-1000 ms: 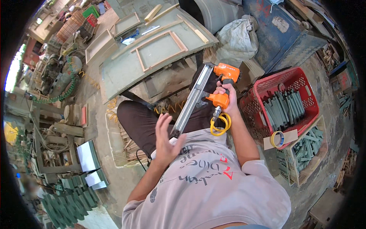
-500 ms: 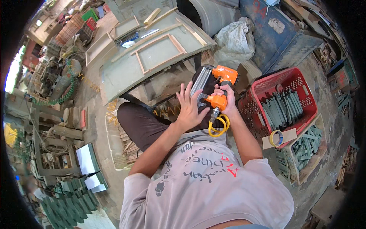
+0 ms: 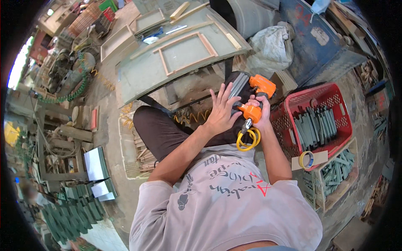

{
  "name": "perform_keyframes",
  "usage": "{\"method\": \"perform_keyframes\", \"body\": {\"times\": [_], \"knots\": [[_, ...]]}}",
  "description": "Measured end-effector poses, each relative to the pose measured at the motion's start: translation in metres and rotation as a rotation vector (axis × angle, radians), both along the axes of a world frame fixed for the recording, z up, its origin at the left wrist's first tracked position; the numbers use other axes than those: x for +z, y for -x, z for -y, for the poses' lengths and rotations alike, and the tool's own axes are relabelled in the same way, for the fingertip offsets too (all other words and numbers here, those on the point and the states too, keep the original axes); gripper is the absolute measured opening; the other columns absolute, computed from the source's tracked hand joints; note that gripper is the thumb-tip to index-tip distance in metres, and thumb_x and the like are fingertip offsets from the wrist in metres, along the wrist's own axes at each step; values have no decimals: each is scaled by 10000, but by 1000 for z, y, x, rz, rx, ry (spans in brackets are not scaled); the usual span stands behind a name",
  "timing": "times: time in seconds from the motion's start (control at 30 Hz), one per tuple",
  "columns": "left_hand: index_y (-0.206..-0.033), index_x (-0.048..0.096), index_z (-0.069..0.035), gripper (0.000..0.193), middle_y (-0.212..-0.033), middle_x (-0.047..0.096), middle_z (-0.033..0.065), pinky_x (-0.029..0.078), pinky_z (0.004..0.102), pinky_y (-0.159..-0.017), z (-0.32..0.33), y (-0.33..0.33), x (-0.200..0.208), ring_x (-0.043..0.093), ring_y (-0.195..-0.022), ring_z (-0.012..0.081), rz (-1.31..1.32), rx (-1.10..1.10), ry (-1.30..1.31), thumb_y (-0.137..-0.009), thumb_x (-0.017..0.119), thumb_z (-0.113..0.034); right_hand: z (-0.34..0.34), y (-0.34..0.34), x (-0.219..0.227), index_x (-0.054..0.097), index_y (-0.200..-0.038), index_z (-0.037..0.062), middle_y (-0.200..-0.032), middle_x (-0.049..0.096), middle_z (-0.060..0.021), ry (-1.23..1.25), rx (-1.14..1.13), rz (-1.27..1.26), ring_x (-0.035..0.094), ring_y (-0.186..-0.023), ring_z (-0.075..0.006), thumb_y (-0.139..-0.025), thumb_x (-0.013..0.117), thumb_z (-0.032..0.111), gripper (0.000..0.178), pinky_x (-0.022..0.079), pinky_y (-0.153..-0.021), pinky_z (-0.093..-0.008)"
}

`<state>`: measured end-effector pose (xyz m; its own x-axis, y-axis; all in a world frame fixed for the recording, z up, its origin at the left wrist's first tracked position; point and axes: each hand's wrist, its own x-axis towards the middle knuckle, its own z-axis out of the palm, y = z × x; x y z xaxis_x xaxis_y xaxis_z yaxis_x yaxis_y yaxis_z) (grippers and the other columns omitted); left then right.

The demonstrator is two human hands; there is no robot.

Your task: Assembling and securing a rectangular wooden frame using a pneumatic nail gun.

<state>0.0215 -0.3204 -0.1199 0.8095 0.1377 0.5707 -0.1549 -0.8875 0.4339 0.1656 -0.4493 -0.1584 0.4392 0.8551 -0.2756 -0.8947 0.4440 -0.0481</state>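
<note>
Over my lap, my right hand (image 3: pixel 264 112) grips an orange pneumatic nail gun (image 3: pixel 263 86) by its handle. Its long silver magazine (image 3: pixel 240 86) points away toward the workbench. A coiled yellow air hose (image 3: pixel 250 146) hangs from the metal fitting at the handle's lower end. My left hand (image 3: pixel 222 112) has its fingers spread and sits just left of the magazine. Whether the left palm touches the gun, I cannot tell. The gun's far tip is partly lost against my dark trousers.
Ahead stands a low workbench (image 3: pixel 142 73) with a thin wooden frame (image 3: pixel 164 63) and loose strips on it. To the right, a red crate (image 3: pixel 289 125) holds grey-green strips, and a roll of yellow tape (image 3: pixel 306 159) sits at its near edge. A pale crate (image 3: pixel 127 161) is at my left.
The whole view has shifted, so the bench, crates and my hands appear farther right. My right hand keeps its hold on the nail gun, and the left stays spread beside it.
</note>
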Motion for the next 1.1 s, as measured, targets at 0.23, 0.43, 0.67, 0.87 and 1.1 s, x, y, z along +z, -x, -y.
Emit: {"method": "perform_keyframes", "body": {"times": [0.23,0.43,0.67,0.87,1.1], "knots": [[-1354,324,-94,777,-1513,161,249,-15,639,-1092,10,17,-24,141,-1413,446,43,95,111,-754,778,-287,4,7,28,531,-899,31,-574,419,21,95,-26,204,481,-546,-131,-800,541,118,132,469,-735,-305],[-1407,276,-85,867,-1520,146,247,8,619,-1103,0,34,6,147,-1416,427,78,108,200,-750,782,-338,33,2,150,545,-944,-33,-581,493,-29,336,-150,1162,523,-527,-146,-830,570,79,162,452,-574,-291],[-1085,590,-105,276,-1126,595,66,251,579,-1075,-80,-16,40,505,-1192,283,140,293,61,-822,669,-125,32,0,195,398,-1313,55,-972,662,-189,873,-234,2186,677,-845,-312,-639,818,137,798,512,-748,-358],[-1010,637,-108,206,-1032,633,59,325,525,-1005,-132,-68,31,553,-1069,256,-25,430,-160,-849,628,-237,21,-7,106,394,-1411,114,-803,642,-153,1011,-13,2513,633,-750,-348,-656,795,209,860,497,-686,-423],[-985,665,-137,223,-1014,626,58,341,524,-961,-149,-91,15,548,-1052,243,-212,526,-226,-826,651,-293,22,-13,58,388,-1424,87,-698,549,-64,764,223,2841,584,-652,-259,-586,809,233,949,474,-677,-371]]}}
